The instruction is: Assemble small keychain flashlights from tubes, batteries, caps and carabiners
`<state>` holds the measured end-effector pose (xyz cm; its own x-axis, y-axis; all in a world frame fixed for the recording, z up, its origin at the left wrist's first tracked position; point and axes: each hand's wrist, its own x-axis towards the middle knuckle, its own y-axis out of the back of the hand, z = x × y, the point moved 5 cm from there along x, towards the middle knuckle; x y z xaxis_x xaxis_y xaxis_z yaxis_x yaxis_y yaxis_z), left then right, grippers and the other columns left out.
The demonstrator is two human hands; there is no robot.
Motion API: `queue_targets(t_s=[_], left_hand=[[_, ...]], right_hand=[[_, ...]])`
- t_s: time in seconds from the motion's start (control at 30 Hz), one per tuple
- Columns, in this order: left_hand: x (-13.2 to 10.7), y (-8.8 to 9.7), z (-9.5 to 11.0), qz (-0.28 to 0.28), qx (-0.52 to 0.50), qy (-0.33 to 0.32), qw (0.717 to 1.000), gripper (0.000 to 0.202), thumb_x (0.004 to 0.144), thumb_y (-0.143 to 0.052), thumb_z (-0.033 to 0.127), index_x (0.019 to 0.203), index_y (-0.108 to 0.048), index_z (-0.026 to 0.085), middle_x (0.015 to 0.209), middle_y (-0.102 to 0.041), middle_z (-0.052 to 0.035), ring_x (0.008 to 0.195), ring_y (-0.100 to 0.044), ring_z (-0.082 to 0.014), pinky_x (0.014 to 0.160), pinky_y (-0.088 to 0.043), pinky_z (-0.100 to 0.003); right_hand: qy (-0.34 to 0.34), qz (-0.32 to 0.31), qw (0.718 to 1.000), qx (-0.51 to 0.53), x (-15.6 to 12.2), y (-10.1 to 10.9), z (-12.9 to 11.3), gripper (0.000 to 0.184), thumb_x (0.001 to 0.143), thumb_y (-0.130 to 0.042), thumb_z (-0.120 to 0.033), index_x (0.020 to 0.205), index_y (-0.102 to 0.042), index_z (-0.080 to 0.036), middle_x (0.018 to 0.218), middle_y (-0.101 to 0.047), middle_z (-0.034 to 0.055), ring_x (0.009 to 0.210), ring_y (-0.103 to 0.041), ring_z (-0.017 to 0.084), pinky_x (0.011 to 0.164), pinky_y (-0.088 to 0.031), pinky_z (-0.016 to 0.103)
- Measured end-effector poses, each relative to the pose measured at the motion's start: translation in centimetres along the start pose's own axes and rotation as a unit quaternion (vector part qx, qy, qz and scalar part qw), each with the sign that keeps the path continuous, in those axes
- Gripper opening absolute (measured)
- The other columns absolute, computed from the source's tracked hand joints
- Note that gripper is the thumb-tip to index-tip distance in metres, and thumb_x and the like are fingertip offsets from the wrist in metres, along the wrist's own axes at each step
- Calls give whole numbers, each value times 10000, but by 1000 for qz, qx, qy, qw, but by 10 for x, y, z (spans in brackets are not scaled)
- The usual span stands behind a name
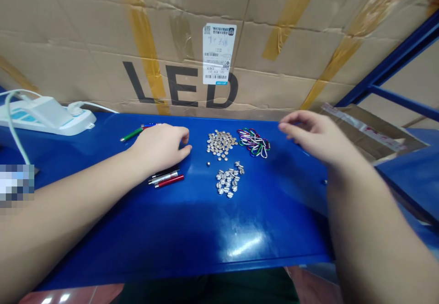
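While the left hand (160, 148) rests by metal discs (221, 144) — right hand (317, 137) hovers.

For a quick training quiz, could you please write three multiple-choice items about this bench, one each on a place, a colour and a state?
1. Where do the multicoloured carabiner clips lie relative to the heap of round metal discs?
A) To its right
B) Under it
C) On the white power strip

2. What colour is the work surface?
A) Green
B) Blue
C) White

3. What state is the right hand in?
A) Gripping a pen
B) Pressing on the clips
C) Empty, with fingers loosely curled

Answers:
1: A, the clips sit just right of the heap, apart from it.
2: B, the board shows blue throughout.
3: C, nothing shows in its fingers.
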<state>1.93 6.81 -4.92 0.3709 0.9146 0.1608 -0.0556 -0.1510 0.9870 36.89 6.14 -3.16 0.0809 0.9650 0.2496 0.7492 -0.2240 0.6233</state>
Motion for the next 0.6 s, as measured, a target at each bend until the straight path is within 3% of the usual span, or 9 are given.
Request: queue_targets(t_s=[0.1,0.17,0.27,0.4,0.5,0.6], left_hand=[[-1,-1,2,-13,-21,3,1000,228,893,-619,464,874,-719,260,682,-711,-62,855,-721,-362,648,-495,-380],[-2,-1,4,-15,-35,2,999,228,899,-608,458,883,-721,261,663,-701,-52,811,-717,-347,704,-523,-407],[-3,0,7,-12,-37,-3,999,236,904,-589,455,892,-723,261,635,-680,-40,788,-709,-325,735,-526,-401],[-5,2,12,-19,-40,-8,999,249,925,-562,450,912,-718,257,672,-692,-43,735,-689,-303,668,-476,-371],[-7,4,17,-15,-45,-17,999,251,929,-555,445,900,-714,252,720,-715,-50,706,-674,-284,611,-430,-346],[-10,5,22,-13,-46,-31,998,256,930,-560,442,899,-720,244,748,-728,-58,711,-673,-271,598,-418,-329]], right_hand=[[-117,104,977,-145,10,46,35,21,850,-749,-193,845,-755,-173,758,-732,77,672,-623,190,696,-461,360],[-156,61,972,-164,17,54,58,58,850,-739,-134,859,-788,-165,808,-767,89,686,-642,186,738,-473,363],[-175,-28,967,-181,24,46,87,173,798,-803,-152,970,-809,-179,795,-767,69,595,-612,180,661,-450,360],[-164,11,960,-228,35,37,108,156,751,-827,-164,893,-764,-182,687,-664,39,582,-531,176,676,-407,384],[-125,65,956,-259,44,32,115,159,759,-815,-212,902,-752,-180,772,-648,86,772,-571,244,788,-416,421],[-62,82,962,-255,52,23,120,257,782,-743,-205,1035,-767,-166,1006,-665,167,1133,-553,359,994,-398,506]])
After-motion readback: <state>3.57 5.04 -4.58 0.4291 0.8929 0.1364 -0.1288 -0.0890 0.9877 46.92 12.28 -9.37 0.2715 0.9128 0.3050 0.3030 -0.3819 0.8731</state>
